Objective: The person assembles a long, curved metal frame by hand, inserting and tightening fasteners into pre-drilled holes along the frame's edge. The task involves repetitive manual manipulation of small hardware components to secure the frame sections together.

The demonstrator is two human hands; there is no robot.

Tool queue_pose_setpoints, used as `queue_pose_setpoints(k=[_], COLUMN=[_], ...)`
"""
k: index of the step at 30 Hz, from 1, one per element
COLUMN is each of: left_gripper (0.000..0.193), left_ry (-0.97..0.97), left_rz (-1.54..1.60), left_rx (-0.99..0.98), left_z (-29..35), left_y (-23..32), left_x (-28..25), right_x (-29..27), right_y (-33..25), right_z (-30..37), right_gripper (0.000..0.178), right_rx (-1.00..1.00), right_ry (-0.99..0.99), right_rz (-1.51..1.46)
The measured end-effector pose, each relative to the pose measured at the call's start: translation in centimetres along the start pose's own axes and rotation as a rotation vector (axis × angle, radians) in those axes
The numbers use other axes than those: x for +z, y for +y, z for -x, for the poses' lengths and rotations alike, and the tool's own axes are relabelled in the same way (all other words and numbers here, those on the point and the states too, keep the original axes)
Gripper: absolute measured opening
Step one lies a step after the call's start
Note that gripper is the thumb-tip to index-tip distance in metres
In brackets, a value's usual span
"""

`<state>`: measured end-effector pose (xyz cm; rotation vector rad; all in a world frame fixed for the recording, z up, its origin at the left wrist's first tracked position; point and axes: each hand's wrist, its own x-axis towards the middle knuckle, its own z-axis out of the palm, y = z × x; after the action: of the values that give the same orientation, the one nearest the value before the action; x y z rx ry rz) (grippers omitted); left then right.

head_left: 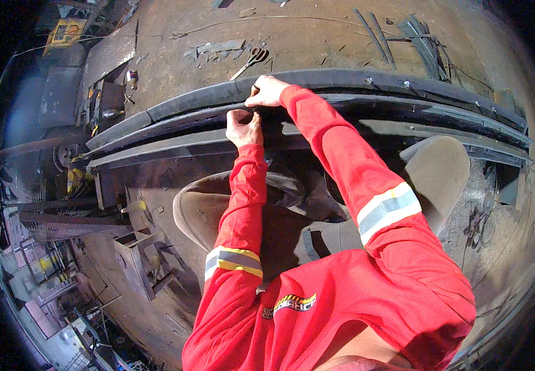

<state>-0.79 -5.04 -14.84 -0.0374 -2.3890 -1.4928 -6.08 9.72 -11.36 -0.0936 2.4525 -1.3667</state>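
Across the upper middle of the frame runs a stack of long, dark, curved steel leaves [354, 108], lying on the dirt floor [317, 43] from left to right; the person crouches over it in a red long-sleeved shirt with reflective bands. The right hand [267, 91] rests curled over the top edge of the uppermost leaf, its grip wrapped on the steel; the left hand [244, 127], just below and touching the next leaf down, has its fingers pinched together on something small at the edge, too small to tell what. To do this well, I judge the upper hand should hold the leaf firm while the lower one works with fingertips only, kept out of the gaps between leaves, which could nip if the stack shifts. No bench carries the work; the floor is packed earth strewn with metal scraps [218, 48] and thin rods [425, 34] at upper right; a pair of pliers [252, 60] lies just above the stack; dark machinery [63, 154] and steel frames crowd the left edge.
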Motion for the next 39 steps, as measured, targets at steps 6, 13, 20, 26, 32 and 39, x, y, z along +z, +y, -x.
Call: queue_pose_setpoints(k=[6,13,20,26,32,39], left_gripper=[0.026,0.023,0.03,0.034,0.032,0.03], left_ry=[0.03,-0.089,-0.35,-0.347,-0.35,-0.269], left_rz=[-0.002,-0.5,-0.79,-0.717,-0.454,-0.387], left_rx=[0.075,0.08,-0.038,-0.053,-0.089,-0.08], left_z=[-0.1,-0.5,-0.9,-1.1,-1.5,-1.6], left_y=[-0.1,0.7,2.2,2.0,0.7,0.7], left_x=[0.1,-0.5,-0.8,-0.8,-1.3,-1.3], right_x=[0.2,0.1,0.2,0.3,0.1,0.1], right_y=[0.0,0.1,0.0,0.2,0.1,-0.1], right_z=[-0.1,-0.1,-0.2,-0.4,-0.1,0.0], right_gripper=[0.043,0.043,0.042,0.041,0.043,0.043], right_rx=[-0.007,-0.016,-0.009,-0.01,-0.014,-0.013], right_ry=[0.009,0.014,0.005,0.024,0.006,0.008], right_rz=[0.007,0.008,0.018,0.008,0.031,0.027])
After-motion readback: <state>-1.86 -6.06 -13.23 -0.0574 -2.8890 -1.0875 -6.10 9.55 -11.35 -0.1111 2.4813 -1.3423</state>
